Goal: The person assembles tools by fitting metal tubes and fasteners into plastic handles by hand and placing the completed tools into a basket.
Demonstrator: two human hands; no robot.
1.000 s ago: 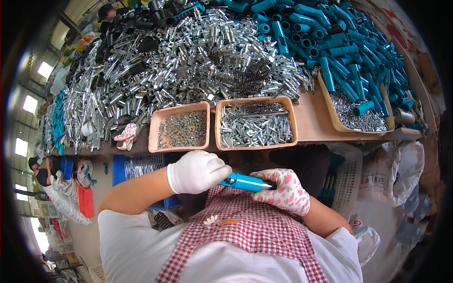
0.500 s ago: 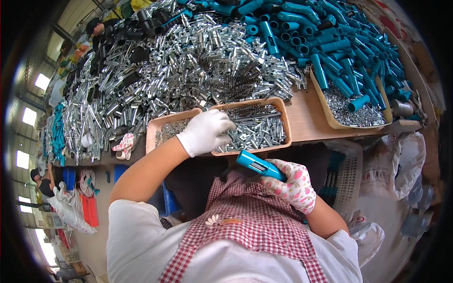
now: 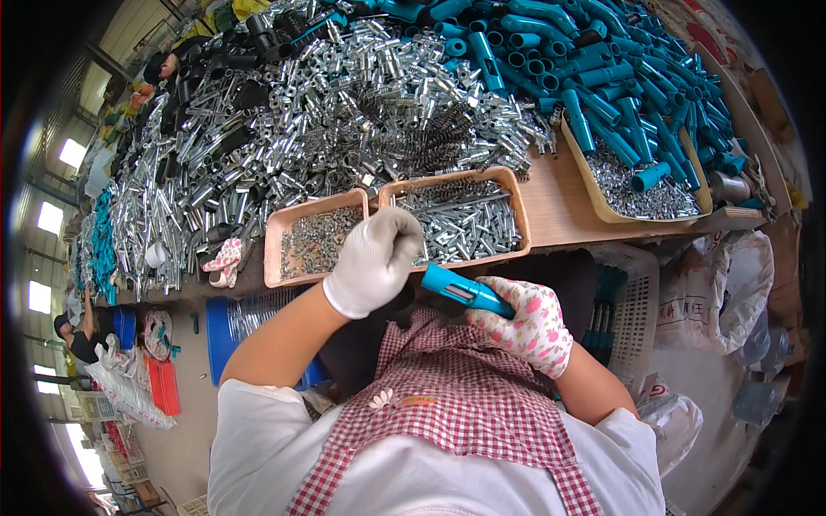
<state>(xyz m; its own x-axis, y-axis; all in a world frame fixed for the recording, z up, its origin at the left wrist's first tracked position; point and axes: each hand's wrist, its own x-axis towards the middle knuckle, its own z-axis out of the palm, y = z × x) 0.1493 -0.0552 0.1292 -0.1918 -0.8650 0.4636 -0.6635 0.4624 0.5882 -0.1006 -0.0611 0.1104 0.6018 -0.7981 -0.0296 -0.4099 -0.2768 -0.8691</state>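
Observation:
My right hand (image 3: 527, 329), in a white glove with pink flowers, grips a teal slotted tube (image 3: 462, 291) that points up and to the left. My left hand (image 3: 372, 265), in a plain white glove, hovers over the front edge of the trays with its fingers curled together. Whatever those fingers may hold is hidden. Just beyond it, a tan tray (image 3: 527, 242) contains short silver pins and dark springs. To its left, a second tan tray (image 3: 274, 258) contains tiny metal parts.
Behind the trays are heaped silver metal parts (image 3: 344, 95) and teal tubes (image 3: 602, 77). A yellowish tray (image 3: 594, 199) of small metal pieces stands at right. Below the table edge are a blue bin (image 3: 219, 335) and a pale crate (image 3: 638, 318). Another person (image 3: 79, 335) is far left.
My left hand has come back out of the pin tray toward me, its fingers now more tightly curled. The teal tube in my right hand has shifted slightly left and tilted flatter.

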